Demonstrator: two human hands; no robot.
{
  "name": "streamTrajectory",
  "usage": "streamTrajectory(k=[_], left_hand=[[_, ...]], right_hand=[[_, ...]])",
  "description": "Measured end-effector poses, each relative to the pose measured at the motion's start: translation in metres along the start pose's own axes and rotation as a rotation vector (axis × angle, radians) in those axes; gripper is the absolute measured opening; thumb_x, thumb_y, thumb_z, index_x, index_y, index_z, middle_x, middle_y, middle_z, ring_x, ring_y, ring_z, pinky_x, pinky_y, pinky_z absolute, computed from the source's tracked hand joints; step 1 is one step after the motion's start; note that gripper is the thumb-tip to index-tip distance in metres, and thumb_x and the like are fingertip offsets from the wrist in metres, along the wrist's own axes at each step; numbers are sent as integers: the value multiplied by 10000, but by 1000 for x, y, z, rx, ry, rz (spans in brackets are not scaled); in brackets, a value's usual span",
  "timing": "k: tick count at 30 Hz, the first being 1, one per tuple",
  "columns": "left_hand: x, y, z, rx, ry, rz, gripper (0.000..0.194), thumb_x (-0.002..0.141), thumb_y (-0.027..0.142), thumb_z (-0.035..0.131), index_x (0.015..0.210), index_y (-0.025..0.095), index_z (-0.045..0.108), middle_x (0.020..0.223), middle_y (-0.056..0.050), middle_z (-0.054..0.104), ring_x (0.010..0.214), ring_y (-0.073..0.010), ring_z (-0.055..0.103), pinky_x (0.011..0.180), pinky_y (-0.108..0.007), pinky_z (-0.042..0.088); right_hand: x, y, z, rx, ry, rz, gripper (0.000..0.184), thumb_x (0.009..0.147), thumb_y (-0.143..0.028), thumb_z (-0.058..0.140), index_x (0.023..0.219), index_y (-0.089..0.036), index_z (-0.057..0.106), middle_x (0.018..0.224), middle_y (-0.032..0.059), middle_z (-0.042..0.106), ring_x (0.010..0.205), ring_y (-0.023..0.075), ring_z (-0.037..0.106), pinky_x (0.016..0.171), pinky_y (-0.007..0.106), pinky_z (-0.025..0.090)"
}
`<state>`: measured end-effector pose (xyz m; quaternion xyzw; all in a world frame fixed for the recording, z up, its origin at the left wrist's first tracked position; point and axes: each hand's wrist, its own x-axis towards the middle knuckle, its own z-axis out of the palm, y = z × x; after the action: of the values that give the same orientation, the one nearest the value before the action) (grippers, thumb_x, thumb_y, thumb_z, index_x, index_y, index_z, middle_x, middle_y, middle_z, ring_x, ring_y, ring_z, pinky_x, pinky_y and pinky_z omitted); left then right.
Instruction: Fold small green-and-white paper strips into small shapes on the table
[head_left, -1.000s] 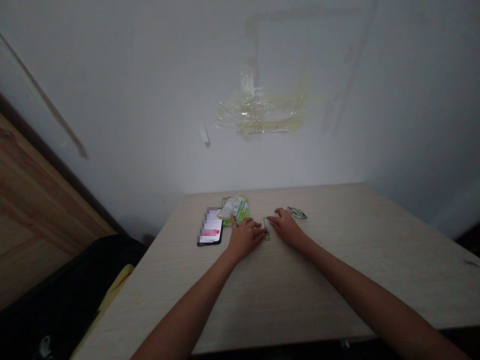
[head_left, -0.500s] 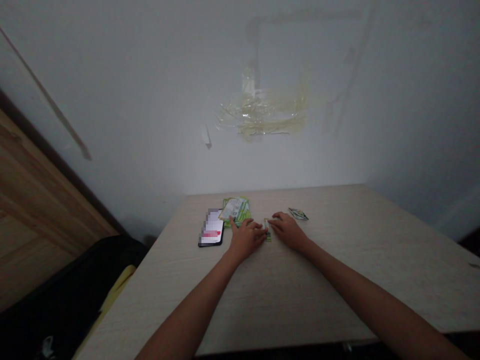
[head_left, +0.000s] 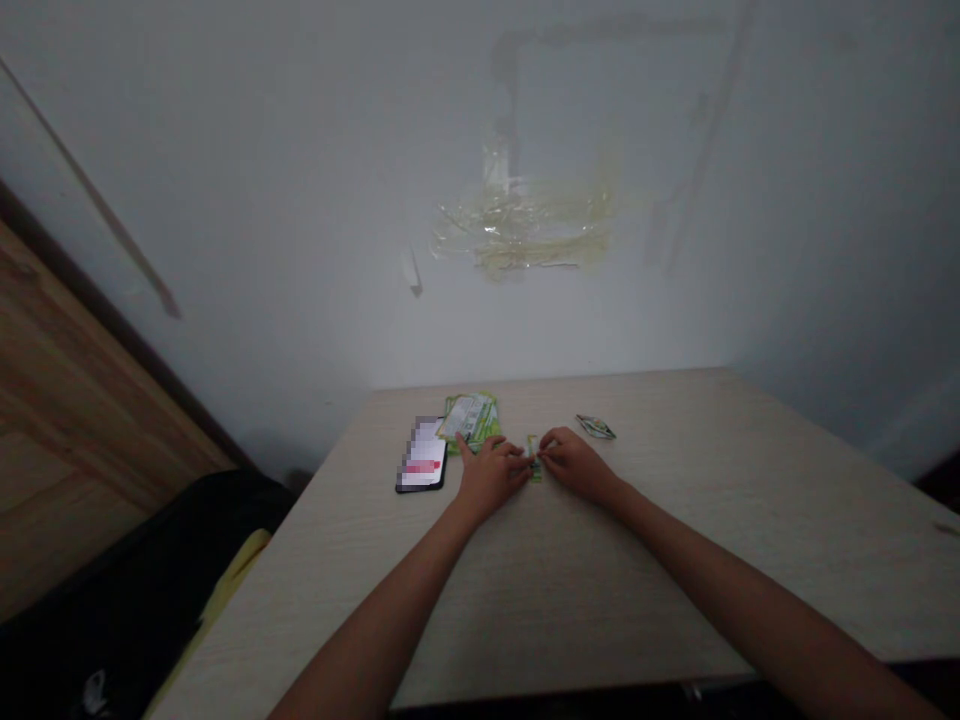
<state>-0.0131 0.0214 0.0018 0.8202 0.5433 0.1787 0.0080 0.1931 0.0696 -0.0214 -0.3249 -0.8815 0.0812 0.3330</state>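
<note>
Both my hands rest on the pale wooden table [head_left: 675, 560], fingertips meeting over a small green and white packet [head_left: 534, 459]. My left hand [head_left: 490, 473] lies knuckles up with its fingers pressed on the packet's left side. My right hand [head_left: 576, 463] has its fingers drawn together on the packet's right side. Most of the packet is hidden between the fingers. A pile of green sachets [head_left: 471, 419] lies just beyond my left hand.
A phone [head_left: 422, 455] with a lit screen lies left of the sachet pile. A small folded wrapper [head_left: 595, 427] lies beyond my right hand. A white wall with old tape marks stands behind the table. A dark bag [head_left: 127, 600] sits low at the left.
My right hand has drawn its fingers in and moved slightly left onto the small packet. My left hand has barely moved.
</note>
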Motion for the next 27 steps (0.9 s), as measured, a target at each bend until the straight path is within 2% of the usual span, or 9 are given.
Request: streamTrajectory(k=[5, 13, 21, 27], left_hand=[[0, -1, -1, 11, 15, 10, 236, 867, 444, 596, 1086, 451, 682, 1171, 17, 691, 1240, -296, 478, 1045, -778, -51], [0, -1, 1, 11, 24, 9, 228, 874, 452, 580, 1081, 462, 676, 1173, 30, 690, 1250, -303, 468, 1009, -805, -76], [-2, 0, -1, 16, 14, 10, 238, 887, 451, 561, 1097, 464, 672, 1185, 24, 682, 1269, -306, 444, 1025, -790, -75], [-1, 0, -1, 22, 11, 4, 241, 885, 456, 566, 1105, 462, 666, 1186, 28, 686, 1265, -301, 449, 1022, -788, -90]], right_hand=[[0, -3, -2, -5, 1, -25, 184, 849, -130, 575, 814, -184, 748, 915, 86, 656, 909, 193, 586, 851, 341, 469], [-4, -13, -8, -21, -41, -34, 179, 799, -88, 585, 760, -175, 737, 878, 77, 654, 856, 185, 590, 786, 305, 464], [-8, -19, -12, 50, -75, -77, 159, 755, -67, 612, 715, -171, 726, 832, 63, 662, 803, 178, 600, 784, 313, 458], [-10, -24, -14, 159, -54, -141, 163, 778, -91, 613, 681, -179, 710, 809, 55, 668, 791, 169, 609, 794, 320, 463]])
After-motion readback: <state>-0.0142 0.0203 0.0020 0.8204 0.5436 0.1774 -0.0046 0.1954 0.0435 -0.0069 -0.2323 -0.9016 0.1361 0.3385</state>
